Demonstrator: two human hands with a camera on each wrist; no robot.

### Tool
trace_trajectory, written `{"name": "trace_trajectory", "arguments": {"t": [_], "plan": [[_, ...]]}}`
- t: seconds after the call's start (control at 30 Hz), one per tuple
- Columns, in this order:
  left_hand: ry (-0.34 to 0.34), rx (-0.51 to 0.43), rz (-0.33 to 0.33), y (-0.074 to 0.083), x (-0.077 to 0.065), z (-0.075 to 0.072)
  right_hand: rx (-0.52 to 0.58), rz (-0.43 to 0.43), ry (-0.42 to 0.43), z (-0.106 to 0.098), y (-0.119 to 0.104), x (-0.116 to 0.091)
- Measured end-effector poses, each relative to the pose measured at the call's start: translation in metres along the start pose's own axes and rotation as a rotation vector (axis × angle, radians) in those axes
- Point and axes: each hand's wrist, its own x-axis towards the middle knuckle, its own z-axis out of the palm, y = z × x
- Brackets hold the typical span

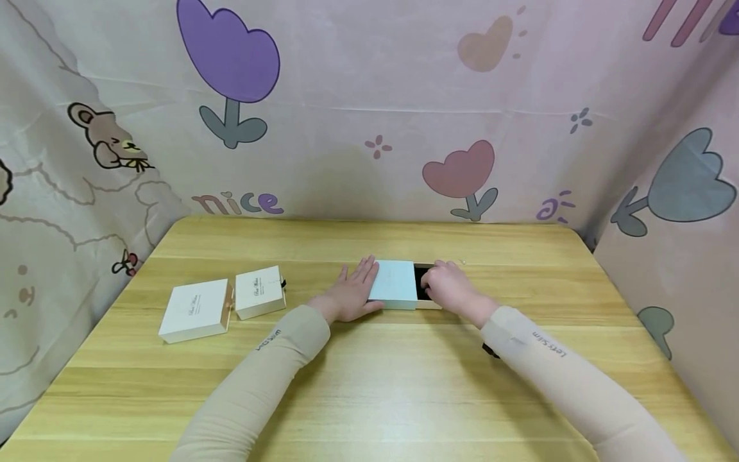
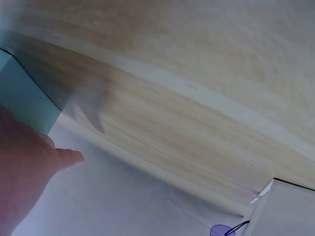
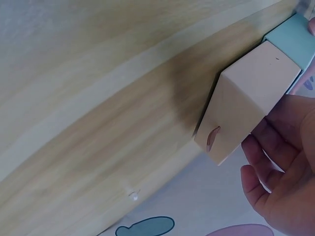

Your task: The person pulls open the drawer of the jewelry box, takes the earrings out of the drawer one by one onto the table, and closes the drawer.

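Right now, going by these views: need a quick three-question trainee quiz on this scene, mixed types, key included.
1. Count: in the head view, how many white boxes lie to the left of the blue box?
2. True or false: the drawer sticks partly out of the blue box.
3. Pick one. Which is at the drawer: A) left, B) right, C) both?

Key: 1. Two. 2. True. 3. B, the right hand.

Head view: looked forward and down from above, well back. Both wrist views: sat close, faced aslant across the wooden tabletop (image 1: 369,378); all three shared the blue box (image 1: 394,282).
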Motion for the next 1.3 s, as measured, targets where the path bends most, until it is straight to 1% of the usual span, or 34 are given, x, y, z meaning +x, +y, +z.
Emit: {"name": "trace_trajectory", "arguments": {"t": [0.2,0.3,0.33,0.4,0.5,0.6,0.7,0.8,0.9,1.07,1.3], "plan": [[-0.016,0.009,-0.008,0.002,-0.001,-0.003,0.033,-0.007,0.042,0.002,0.0,0.002],[-0.013,0.003,-0.004,0.002,-0.002,-0.003,0.084,-0.016,0.067,0.0,0.002,0.002],[-0.014,0.006,-0.002,0.002,-0.002,-0.003,0.109,-0.005,0.072,-0.002,0.004,0.002],[-0.008,-0.004,0.002,0.002,-0.002,-0.002,0.165,0.042,0.082,-0.007,0.008,0.002],[-0.003,-0.01,0.0,0.002,-0.002,0.0,0.256,0.165,0.094,-0.018,0.021,0.004],[-0.005,-0.007,-0.009,0.002,-0.002,0.001,0.33,0.301,0.102,-0.024,0.039,0.008],[-0.001,-0.007,-0.006,0.002,-0.002,0.0,0.364,0.402,0.105,-0.023,0.059,0.008],[-0.001,0.003,0.001,0.003,-0.002,-0.002,0.362,0.481,0.089,-0.019,0.077,0.005],[-0.002,0.006,0.005,0.002,-0.002,-0.002,0.344,0.527,0.073,-0.012,0.09,0.003],[0.001,-0.001,0.008,0.001,-0.001,0.0,0.296,0.552,0.064,-0.004,0.101,0.001],[-0.001,-0.003,0.004,0.001,-0.001,0.0,0.252,0.582,-0.001,0.001,0.106,0.002]]}}
